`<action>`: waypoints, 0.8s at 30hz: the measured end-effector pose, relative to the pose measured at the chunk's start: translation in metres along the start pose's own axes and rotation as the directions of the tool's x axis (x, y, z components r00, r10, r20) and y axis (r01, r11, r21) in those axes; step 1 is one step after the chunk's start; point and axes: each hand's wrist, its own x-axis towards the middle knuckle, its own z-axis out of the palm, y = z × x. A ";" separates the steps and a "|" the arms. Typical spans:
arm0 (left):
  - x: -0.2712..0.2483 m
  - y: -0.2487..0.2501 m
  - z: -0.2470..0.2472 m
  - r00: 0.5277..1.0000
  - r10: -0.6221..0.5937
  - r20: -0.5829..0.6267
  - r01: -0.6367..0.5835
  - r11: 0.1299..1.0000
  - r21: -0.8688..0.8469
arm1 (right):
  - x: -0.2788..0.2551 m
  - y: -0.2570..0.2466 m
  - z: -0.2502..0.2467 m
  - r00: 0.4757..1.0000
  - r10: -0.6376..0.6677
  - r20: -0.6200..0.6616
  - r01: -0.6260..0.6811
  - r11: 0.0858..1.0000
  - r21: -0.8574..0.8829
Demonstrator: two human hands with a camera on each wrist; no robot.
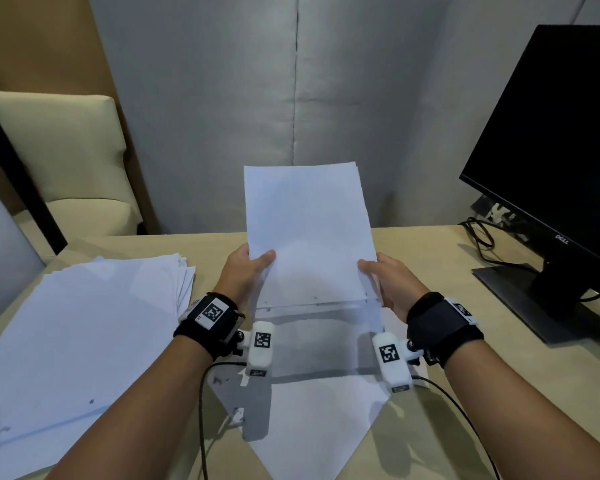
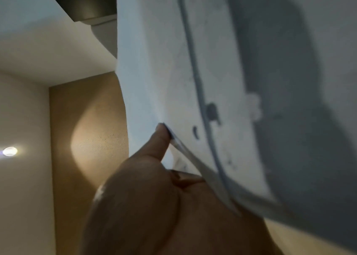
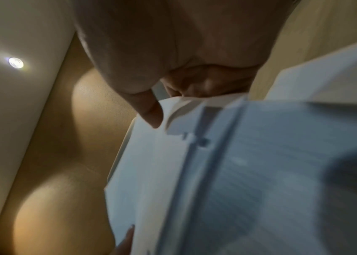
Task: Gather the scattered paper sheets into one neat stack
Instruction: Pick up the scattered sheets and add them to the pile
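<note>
A thin bundle of white paper sheets (image 1: 309, 230) stands upright over the middle of the table, lower edge near the tabletop. My left hand (image 1: 246, 271) grips its left edge with the thumb on the front; my right hand (image 1: 388, 275) grips the right edge the same way. The left wrist view shows the held sheets (image 2: 173, 77) with my thumb against their edge. The right wrist view shows the bundle (image 3: 162, 172) under my thumb. A loose fanned pile of sheets (image 1: 84, 327) lies at the left, and one skewed sheet (image 1: 312, 420) lies flat below my wrists.
A black monitor (image 1: 551, 150) on its stand (image 1: 534, 299) fills the right side, with cables (image 1: 482, 240) behind it. A cream chair (image 1: 63, 161) sits beyond the table's left corner. A grey partition (image 1: 291, 81) backs the beige table (image 1: 465, 368).
</note>
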 end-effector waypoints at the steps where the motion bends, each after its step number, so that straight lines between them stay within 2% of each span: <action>1: 0.000 0.002 -0.007 1.000 0.010 -0.026 -0.009 1.000 0.016 | 0.001 0.003 0.005 0.999 0.020 0.028 -0.019 1.000 -0.016; 9: -0.005 0.014 -0.063 0.999 0.048 0.014 -0.049 0.987 0.153 | 0.004 -0.005 0.055 0.992 0.019 0.124 -0.014 0.999 -0.042; 12: -0.009 0.019 -0.085 0.998 0.027 -0.061 -0.015 0.982 0.186 | 0.005 -0.012 0.077 0.989 -0.009 0.151 0.013 1.000 -0.026; 15: -0.017 0.022 -0.108 0.989 -0.040 -0.144 0.076 0.964 0.255 | 0.008 -0.018 0.096 0.987 -0.042 0.156 0.036 0.999 0.040; 19: -0.033 0.029 -0.134 0.978 -0.073 -0.194 0.131 0.944 0.303 | 0.014 -0.019 0.125 0.976 -0.041 0.213 0.013 0.992 0.128; 24: -0.047 0.033 -0.165 0.959 -0.069 -0.276 0.146 0.952 0.268 | 0.008 -0.023 0.165 0.954 0.007 0.301 -0.028 0.998 0.065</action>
